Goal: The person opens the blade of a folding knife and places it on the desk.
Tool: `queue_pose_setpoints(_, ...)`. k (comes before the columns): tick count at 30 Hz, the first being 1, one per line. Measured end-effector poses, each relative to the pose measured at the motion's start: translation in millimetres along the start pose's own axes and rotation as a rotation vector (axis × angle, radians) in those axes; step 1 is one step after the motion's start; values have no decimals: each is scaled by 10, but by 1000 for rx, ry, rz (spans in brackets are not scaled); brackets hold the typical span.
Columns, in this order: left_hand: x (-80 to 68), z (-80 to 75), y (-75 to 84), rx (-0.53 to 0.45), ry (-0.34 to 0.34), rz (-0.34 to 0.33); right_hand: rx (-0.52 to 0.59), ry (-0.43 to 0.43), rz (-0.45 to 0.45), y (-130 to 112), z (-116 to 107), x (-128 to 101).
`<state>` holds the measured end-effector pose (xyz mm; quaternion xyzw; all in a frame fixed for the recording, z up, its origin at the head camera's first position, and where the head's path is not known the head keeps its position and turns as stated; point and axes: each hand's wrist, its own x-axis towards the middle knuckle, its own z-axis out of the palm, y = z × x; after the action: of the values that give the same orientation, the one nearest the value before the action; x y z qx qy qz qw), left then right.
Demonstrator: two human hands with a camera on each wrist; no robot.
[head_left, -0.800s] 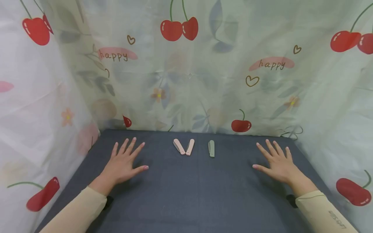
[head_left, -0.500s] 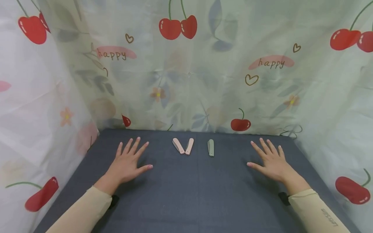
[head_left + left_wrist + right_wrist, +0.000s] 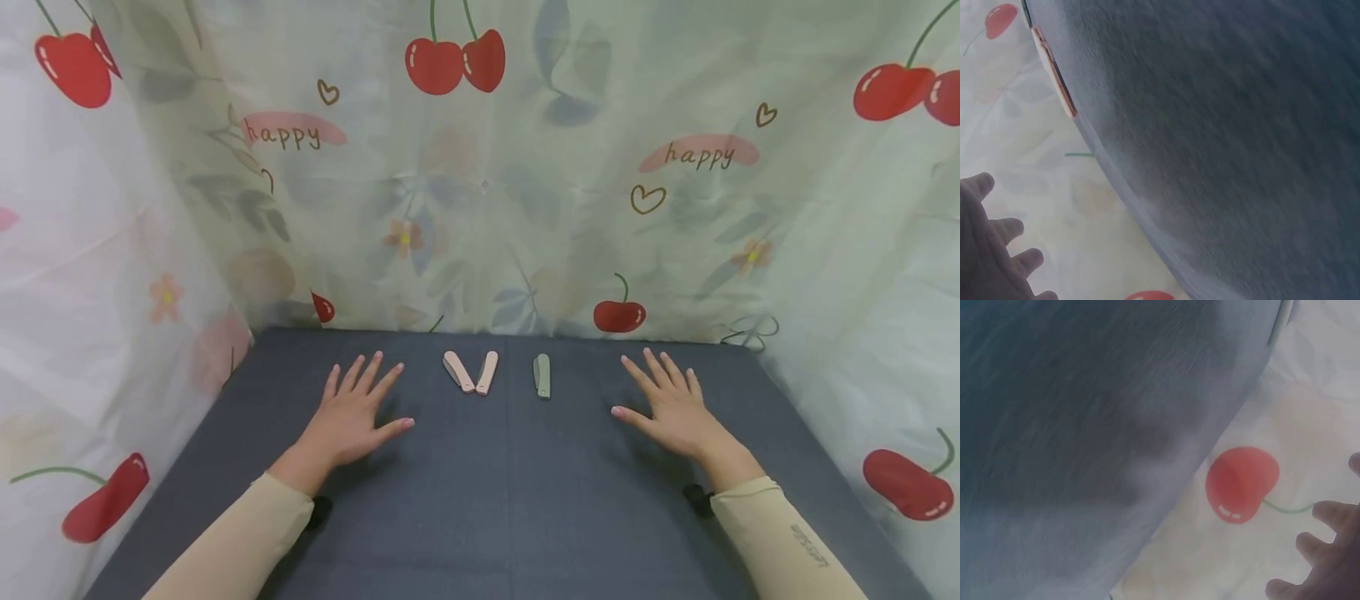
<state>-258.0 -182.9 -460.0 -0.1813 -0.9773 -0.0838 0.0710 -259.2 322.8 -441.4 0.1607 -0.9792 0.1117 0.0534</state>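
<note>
Two pale pink folding knives lie on the dark cloth near its back edge, the left one (image 3: 458, 372) and the right one (image 3: 487, 372) forming a V with their lower ends together. A green folding knife (image 3: 542, 376) lies to their right, nearly upright in the head view. All three look folded. My left hand (image 3: 352, 414), fingers spread and palm down, is left of the pink pair and holds nothing. On the other side, my right hand (image 3: 671, 412) is spread likewise, right of the green knife. Shadows fall on the cloth beneath both hands.
A dark grey cloth (image 3: 465, 500) covers the table. Behind it hangs a pale curtain (image 3: 487, 217) printed with cherries and leaves, and more of this fabric closes in the left and right sides. Each wrist carries a small black device at the sleeve.
Both hands have moved inward toward the middle, closer to the folding knives, fingers still spread. The knives stay in place on the cloth; the head view has shifted slightly.
</note>
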Motion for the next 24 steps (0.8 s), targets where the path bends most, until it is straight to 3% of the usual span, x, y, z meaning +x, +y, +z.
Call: queue_pose_setpoints(24,453,88,528,-56,4,7,130,-15,-40,-396,189,607)
